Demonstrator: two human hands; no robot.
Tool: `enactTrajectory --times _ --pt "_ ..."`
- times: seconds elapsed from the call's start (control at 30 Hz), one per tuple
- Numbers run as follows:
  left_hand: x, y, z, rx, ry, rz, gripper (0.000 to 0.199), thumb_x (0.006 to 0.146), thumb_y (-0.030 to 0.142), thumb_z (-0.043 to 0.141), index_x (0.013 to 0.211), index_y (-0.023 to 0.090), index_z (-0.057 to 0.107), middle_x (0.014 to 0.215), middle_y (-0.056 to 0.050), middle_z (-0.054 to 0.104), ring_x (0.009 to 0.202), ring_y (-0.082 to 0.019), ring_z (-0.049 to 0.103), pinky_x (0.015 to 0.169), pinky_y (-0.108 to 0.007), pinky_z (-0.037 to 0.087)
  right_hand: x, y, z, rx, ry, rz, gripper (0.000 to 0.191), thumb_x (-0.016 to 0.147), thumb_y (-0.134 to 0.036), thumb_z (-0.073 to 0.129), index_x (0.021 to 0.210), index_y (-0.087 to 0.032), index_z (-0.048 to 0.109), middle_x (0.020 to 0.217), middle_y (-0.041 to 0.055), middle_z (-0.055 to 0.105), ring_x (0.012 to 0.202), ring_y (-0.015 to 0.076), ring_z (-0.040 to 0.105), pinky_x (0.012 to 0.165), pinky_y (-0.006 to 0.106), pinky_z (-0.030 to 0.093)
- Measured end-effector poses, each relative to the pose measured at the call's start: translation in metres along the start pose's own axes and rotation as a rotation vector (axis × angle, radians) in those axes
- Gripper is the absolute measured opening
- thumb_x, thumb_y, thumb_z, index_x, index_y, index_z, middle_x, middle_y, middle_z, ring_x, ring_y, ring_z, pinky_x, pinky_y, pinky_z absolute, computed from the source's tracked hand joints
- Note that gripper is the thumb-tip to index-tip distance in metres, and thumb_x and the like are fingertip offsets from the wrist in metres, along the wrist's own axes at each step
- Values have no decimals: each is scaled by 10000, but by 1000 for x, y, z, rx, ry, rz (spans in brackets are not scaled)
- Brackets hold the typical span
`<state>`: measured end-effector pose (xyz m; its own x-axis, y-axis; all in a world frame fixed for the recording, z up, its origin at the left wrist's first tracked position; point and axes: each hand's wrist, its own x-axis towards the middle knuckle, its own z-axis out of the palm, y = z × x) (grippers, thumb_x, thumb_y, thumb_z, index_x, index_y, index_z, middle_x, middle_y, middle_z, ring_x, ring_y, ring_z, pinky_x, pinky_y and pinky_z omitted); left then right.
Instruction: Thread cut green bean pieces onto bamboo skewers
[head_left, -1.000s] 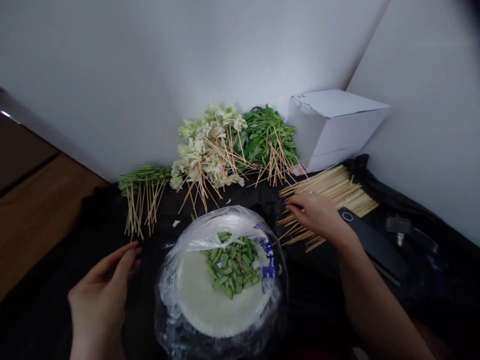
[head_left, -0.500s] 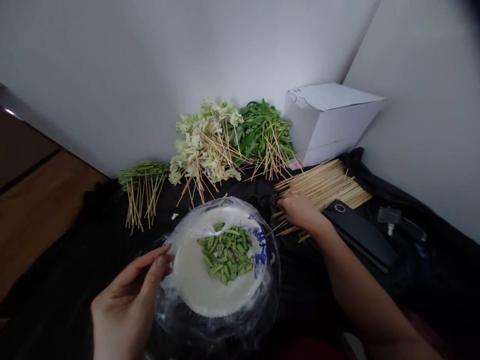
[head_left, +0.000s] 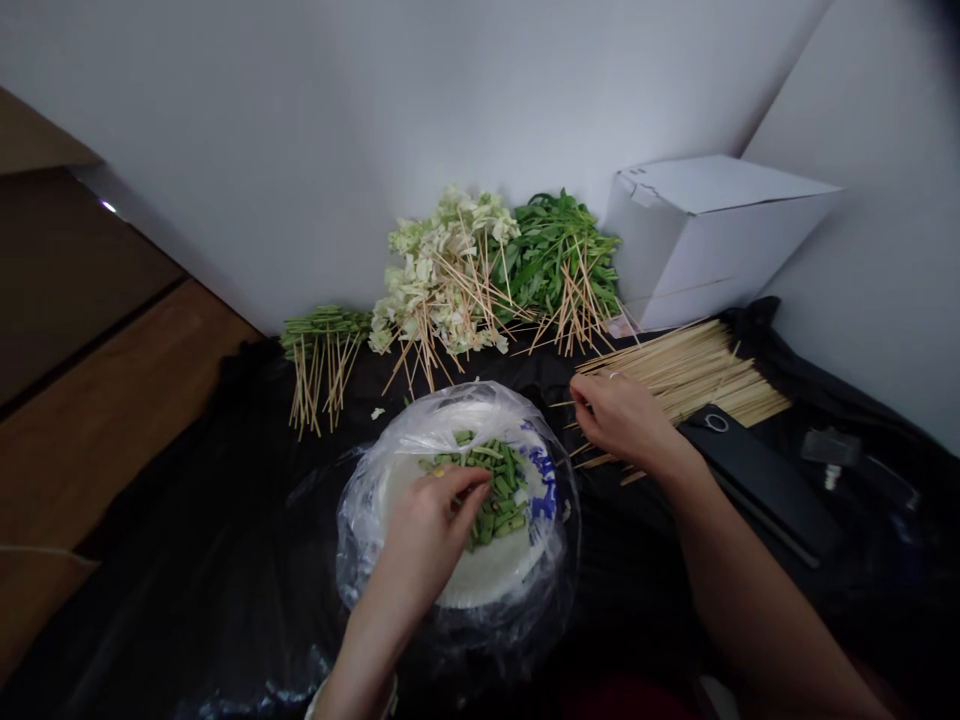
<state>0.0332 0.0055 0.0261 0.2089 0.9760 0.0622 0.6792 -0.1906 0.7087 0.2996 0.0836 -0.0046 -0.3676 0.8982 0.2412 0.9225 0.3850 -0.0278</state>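
My left hand (head_left: 431,525) is over the plate, thumb and forefinger brought together at the cut green bean pieces (head_left: 499,500); what is between its fingertips, if anything, is too small to make out. The beans lie on a white plate (head_left: 487,580) with blue marks, inside a clear plastic bag (head_left: 364,510). My right hand (head_left: 622,410), wearing a ring, is closed at the left ends of a pile of bamboo skewers (head_left: 697,365). A thin skewer end sticks out by its fingertips, so it seems to grip one.
Along the wall lie skewered green beans (head_left: 324,325), skewered pale cabbage leaves (head_left: 442,270) and skewered leafy greens (head_left: 559,240). A white box (head_left: 720,240) stands behind the skewer pile. A dark phone (head_left: 757,480) with a ring lies at right on the black sheet (head_left: 247,560).
My left hand has moved right, from the bag's left edge to over the beans, and its fingers have pinched together. My right hand stays at the skewers. The whole view has shifted.
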Motion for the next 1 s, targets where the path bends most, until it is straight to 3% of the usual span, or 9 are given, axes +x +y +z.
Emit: enactTrajectory --times 0.17,0.3,0.47,0.6,0.7,0.8,0.9,1.0 --pt "18 15 20 366 -113 -47 219 888 232 553 838 220 766 906 -123 734 888 -299 662 794 -402 482 -3 -9 -5 9 210 -88 168 929 -185 436 830 -186 572 761 54 618 783 208 537 738 324 330" --pt "26 23 34 555 -161 -138 245 916 301 534 860 177 738 955 -172 715 897 -339 664 719 -408 484 -5 -18 -12 78 305 -158 202 944 -179 445 837 -183 616 814 67 643 869 215 545 796 325 360" --pt "29 16 50 527 -52 -134 145 848 303 637 828 173 699 908 -163 706 875 -333 658 712 -399 475 -10 -32 -17 199 434 -248 141 910 -160 516 858 -182 645 880 60 679 890 207 564 832 348 395" --pt "28 11 46 441 -48 -151 74 811 207 607 800 197 679 890 -128 708 856 -291 651 723 -381 458 -14 -42 -16 271 523 -317 99 871 -144 561 899 -179 649 893 61 693 882 207 584 804 361 422" --pt "24 8 32 231 -57 -169 66 795 215 608 747 202 652 757 -74 688 731 -240 634 669 -352 438 -16 -48 -16 311 570 -383 129 861 -140 569 956 -176 648 880 59 697 859 203 600 769 364 434" --pt "14 3 17 -212 -62 -221 95 776 260 665 721 200 616 671 -25 659 631 -193 610 598 -309 435 -18 -57 -15 332 612 -453 226 865 -121 548 1059 -186 643 853 51 695 858 195 620 754 355 442" --pt "2 -2 7 -684 -125 -350 180 737 296 758 825 195 637 749 -28 718 673 -180 669 623 -293 493 -20 -65 -13 315 666 -494 294 882 -109 520 1144 -191 625 805 38 679 799 173 619 710 330 439" --pt "-8 -5 2 -957 -123 -454 327 716 321 813 982 195 670 817 -41 759 725 -175 716 695 -296 545 -21 -69 -10 285 661 -517 320 895 -103 506 1188 -175 611 767 27 660 708 148 583 649 299 427"
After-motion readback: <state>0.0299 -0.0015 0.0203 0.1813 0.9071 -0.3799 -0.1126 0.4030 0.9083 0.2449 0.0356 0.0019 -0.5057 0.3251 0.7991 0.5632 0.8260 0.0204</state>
